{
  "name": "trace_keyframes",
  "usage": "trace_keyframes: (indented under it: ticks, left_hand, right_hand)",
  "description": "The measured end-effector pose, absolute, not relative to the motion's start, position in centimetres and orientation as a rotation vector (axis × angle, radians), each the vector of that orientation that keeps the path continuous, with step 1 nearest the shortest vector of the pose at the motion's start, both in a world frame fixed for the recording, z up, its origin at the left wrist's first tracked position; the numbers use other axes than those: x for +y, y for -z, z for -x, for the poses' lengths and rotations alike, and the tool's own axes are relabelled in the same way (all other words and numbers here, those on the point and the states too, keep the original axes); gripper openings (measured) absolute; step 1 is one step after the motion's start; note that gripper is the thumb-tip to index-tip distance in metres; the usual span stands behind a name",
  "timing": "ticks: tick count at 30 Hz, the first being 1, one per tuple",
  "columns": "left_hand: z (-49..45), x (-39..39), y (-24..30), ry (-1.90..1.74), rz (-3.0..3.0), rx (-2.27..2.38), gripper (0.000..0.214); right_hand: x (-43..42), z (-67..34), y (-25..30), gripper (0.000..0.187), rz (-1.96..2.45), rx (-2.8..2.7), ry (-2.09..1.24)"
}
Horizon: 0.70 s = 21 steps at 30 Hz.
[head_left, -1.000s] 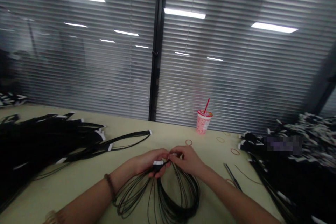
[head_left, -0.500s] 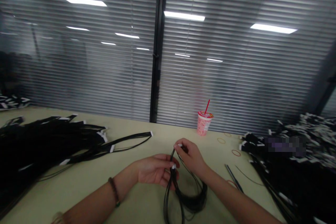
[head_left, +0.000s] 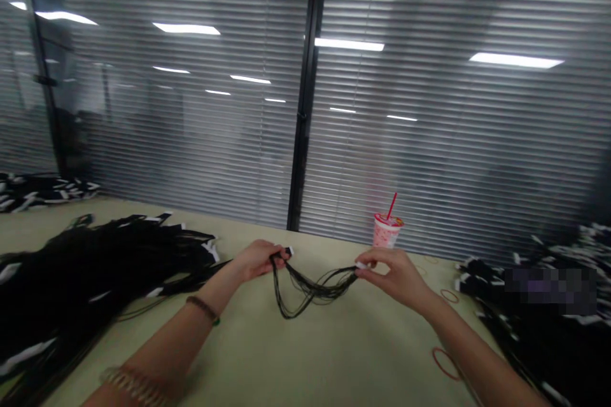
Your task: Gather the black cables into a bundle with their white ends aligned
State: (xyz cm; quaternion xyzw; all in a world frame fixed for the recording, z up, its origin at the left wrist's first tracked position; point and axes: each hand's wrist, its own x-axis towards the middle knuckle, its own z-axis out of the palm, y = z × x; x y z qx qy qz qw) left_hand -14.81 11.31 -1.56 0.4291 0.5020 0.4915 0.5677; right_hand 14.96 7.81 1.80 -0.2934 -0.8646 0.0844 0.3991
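A bundle of thin black cables with white connectors at its ends sags in loops above the table. Its left end is pinched in my left hand, where a white connector sticks out past the fingers. At the other end, my right hand grips a second white connector between thumb and fingers. To the left lies a large pile of black cables with white ends, partly behind my left forearm.
A pink cup with a red straw stands behind my right hand. Rubber bands lie on the pale table. Another black cable heap covers the right side. More cables sit at the far left, and blinds rise behind.
My hands have moved apart, spreading the cable bundle between them; it hung in loops below them before. The view has shifted slightly left.
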Motion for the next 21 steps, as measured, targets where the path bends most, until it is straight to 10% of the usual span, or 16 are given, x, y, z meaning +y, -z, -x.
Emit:
trace_keyframes:
  ticks: [17, 21]
  left_hand:
    - [32.4, 0.7, -8.2, -1.786, -1.069, 2.109, 0.013]
    - [36.1, -3.3, -8.7, -1.414, -1.041, 2.342, 0.023]
  right_hand:
    - [10.7, -0.3, -2.0, 0.020, 0.663, -2.322, 0.551]
    - [10.4, 2.8, -4.2, 0.062, 0.803, -2.656, 0.336]
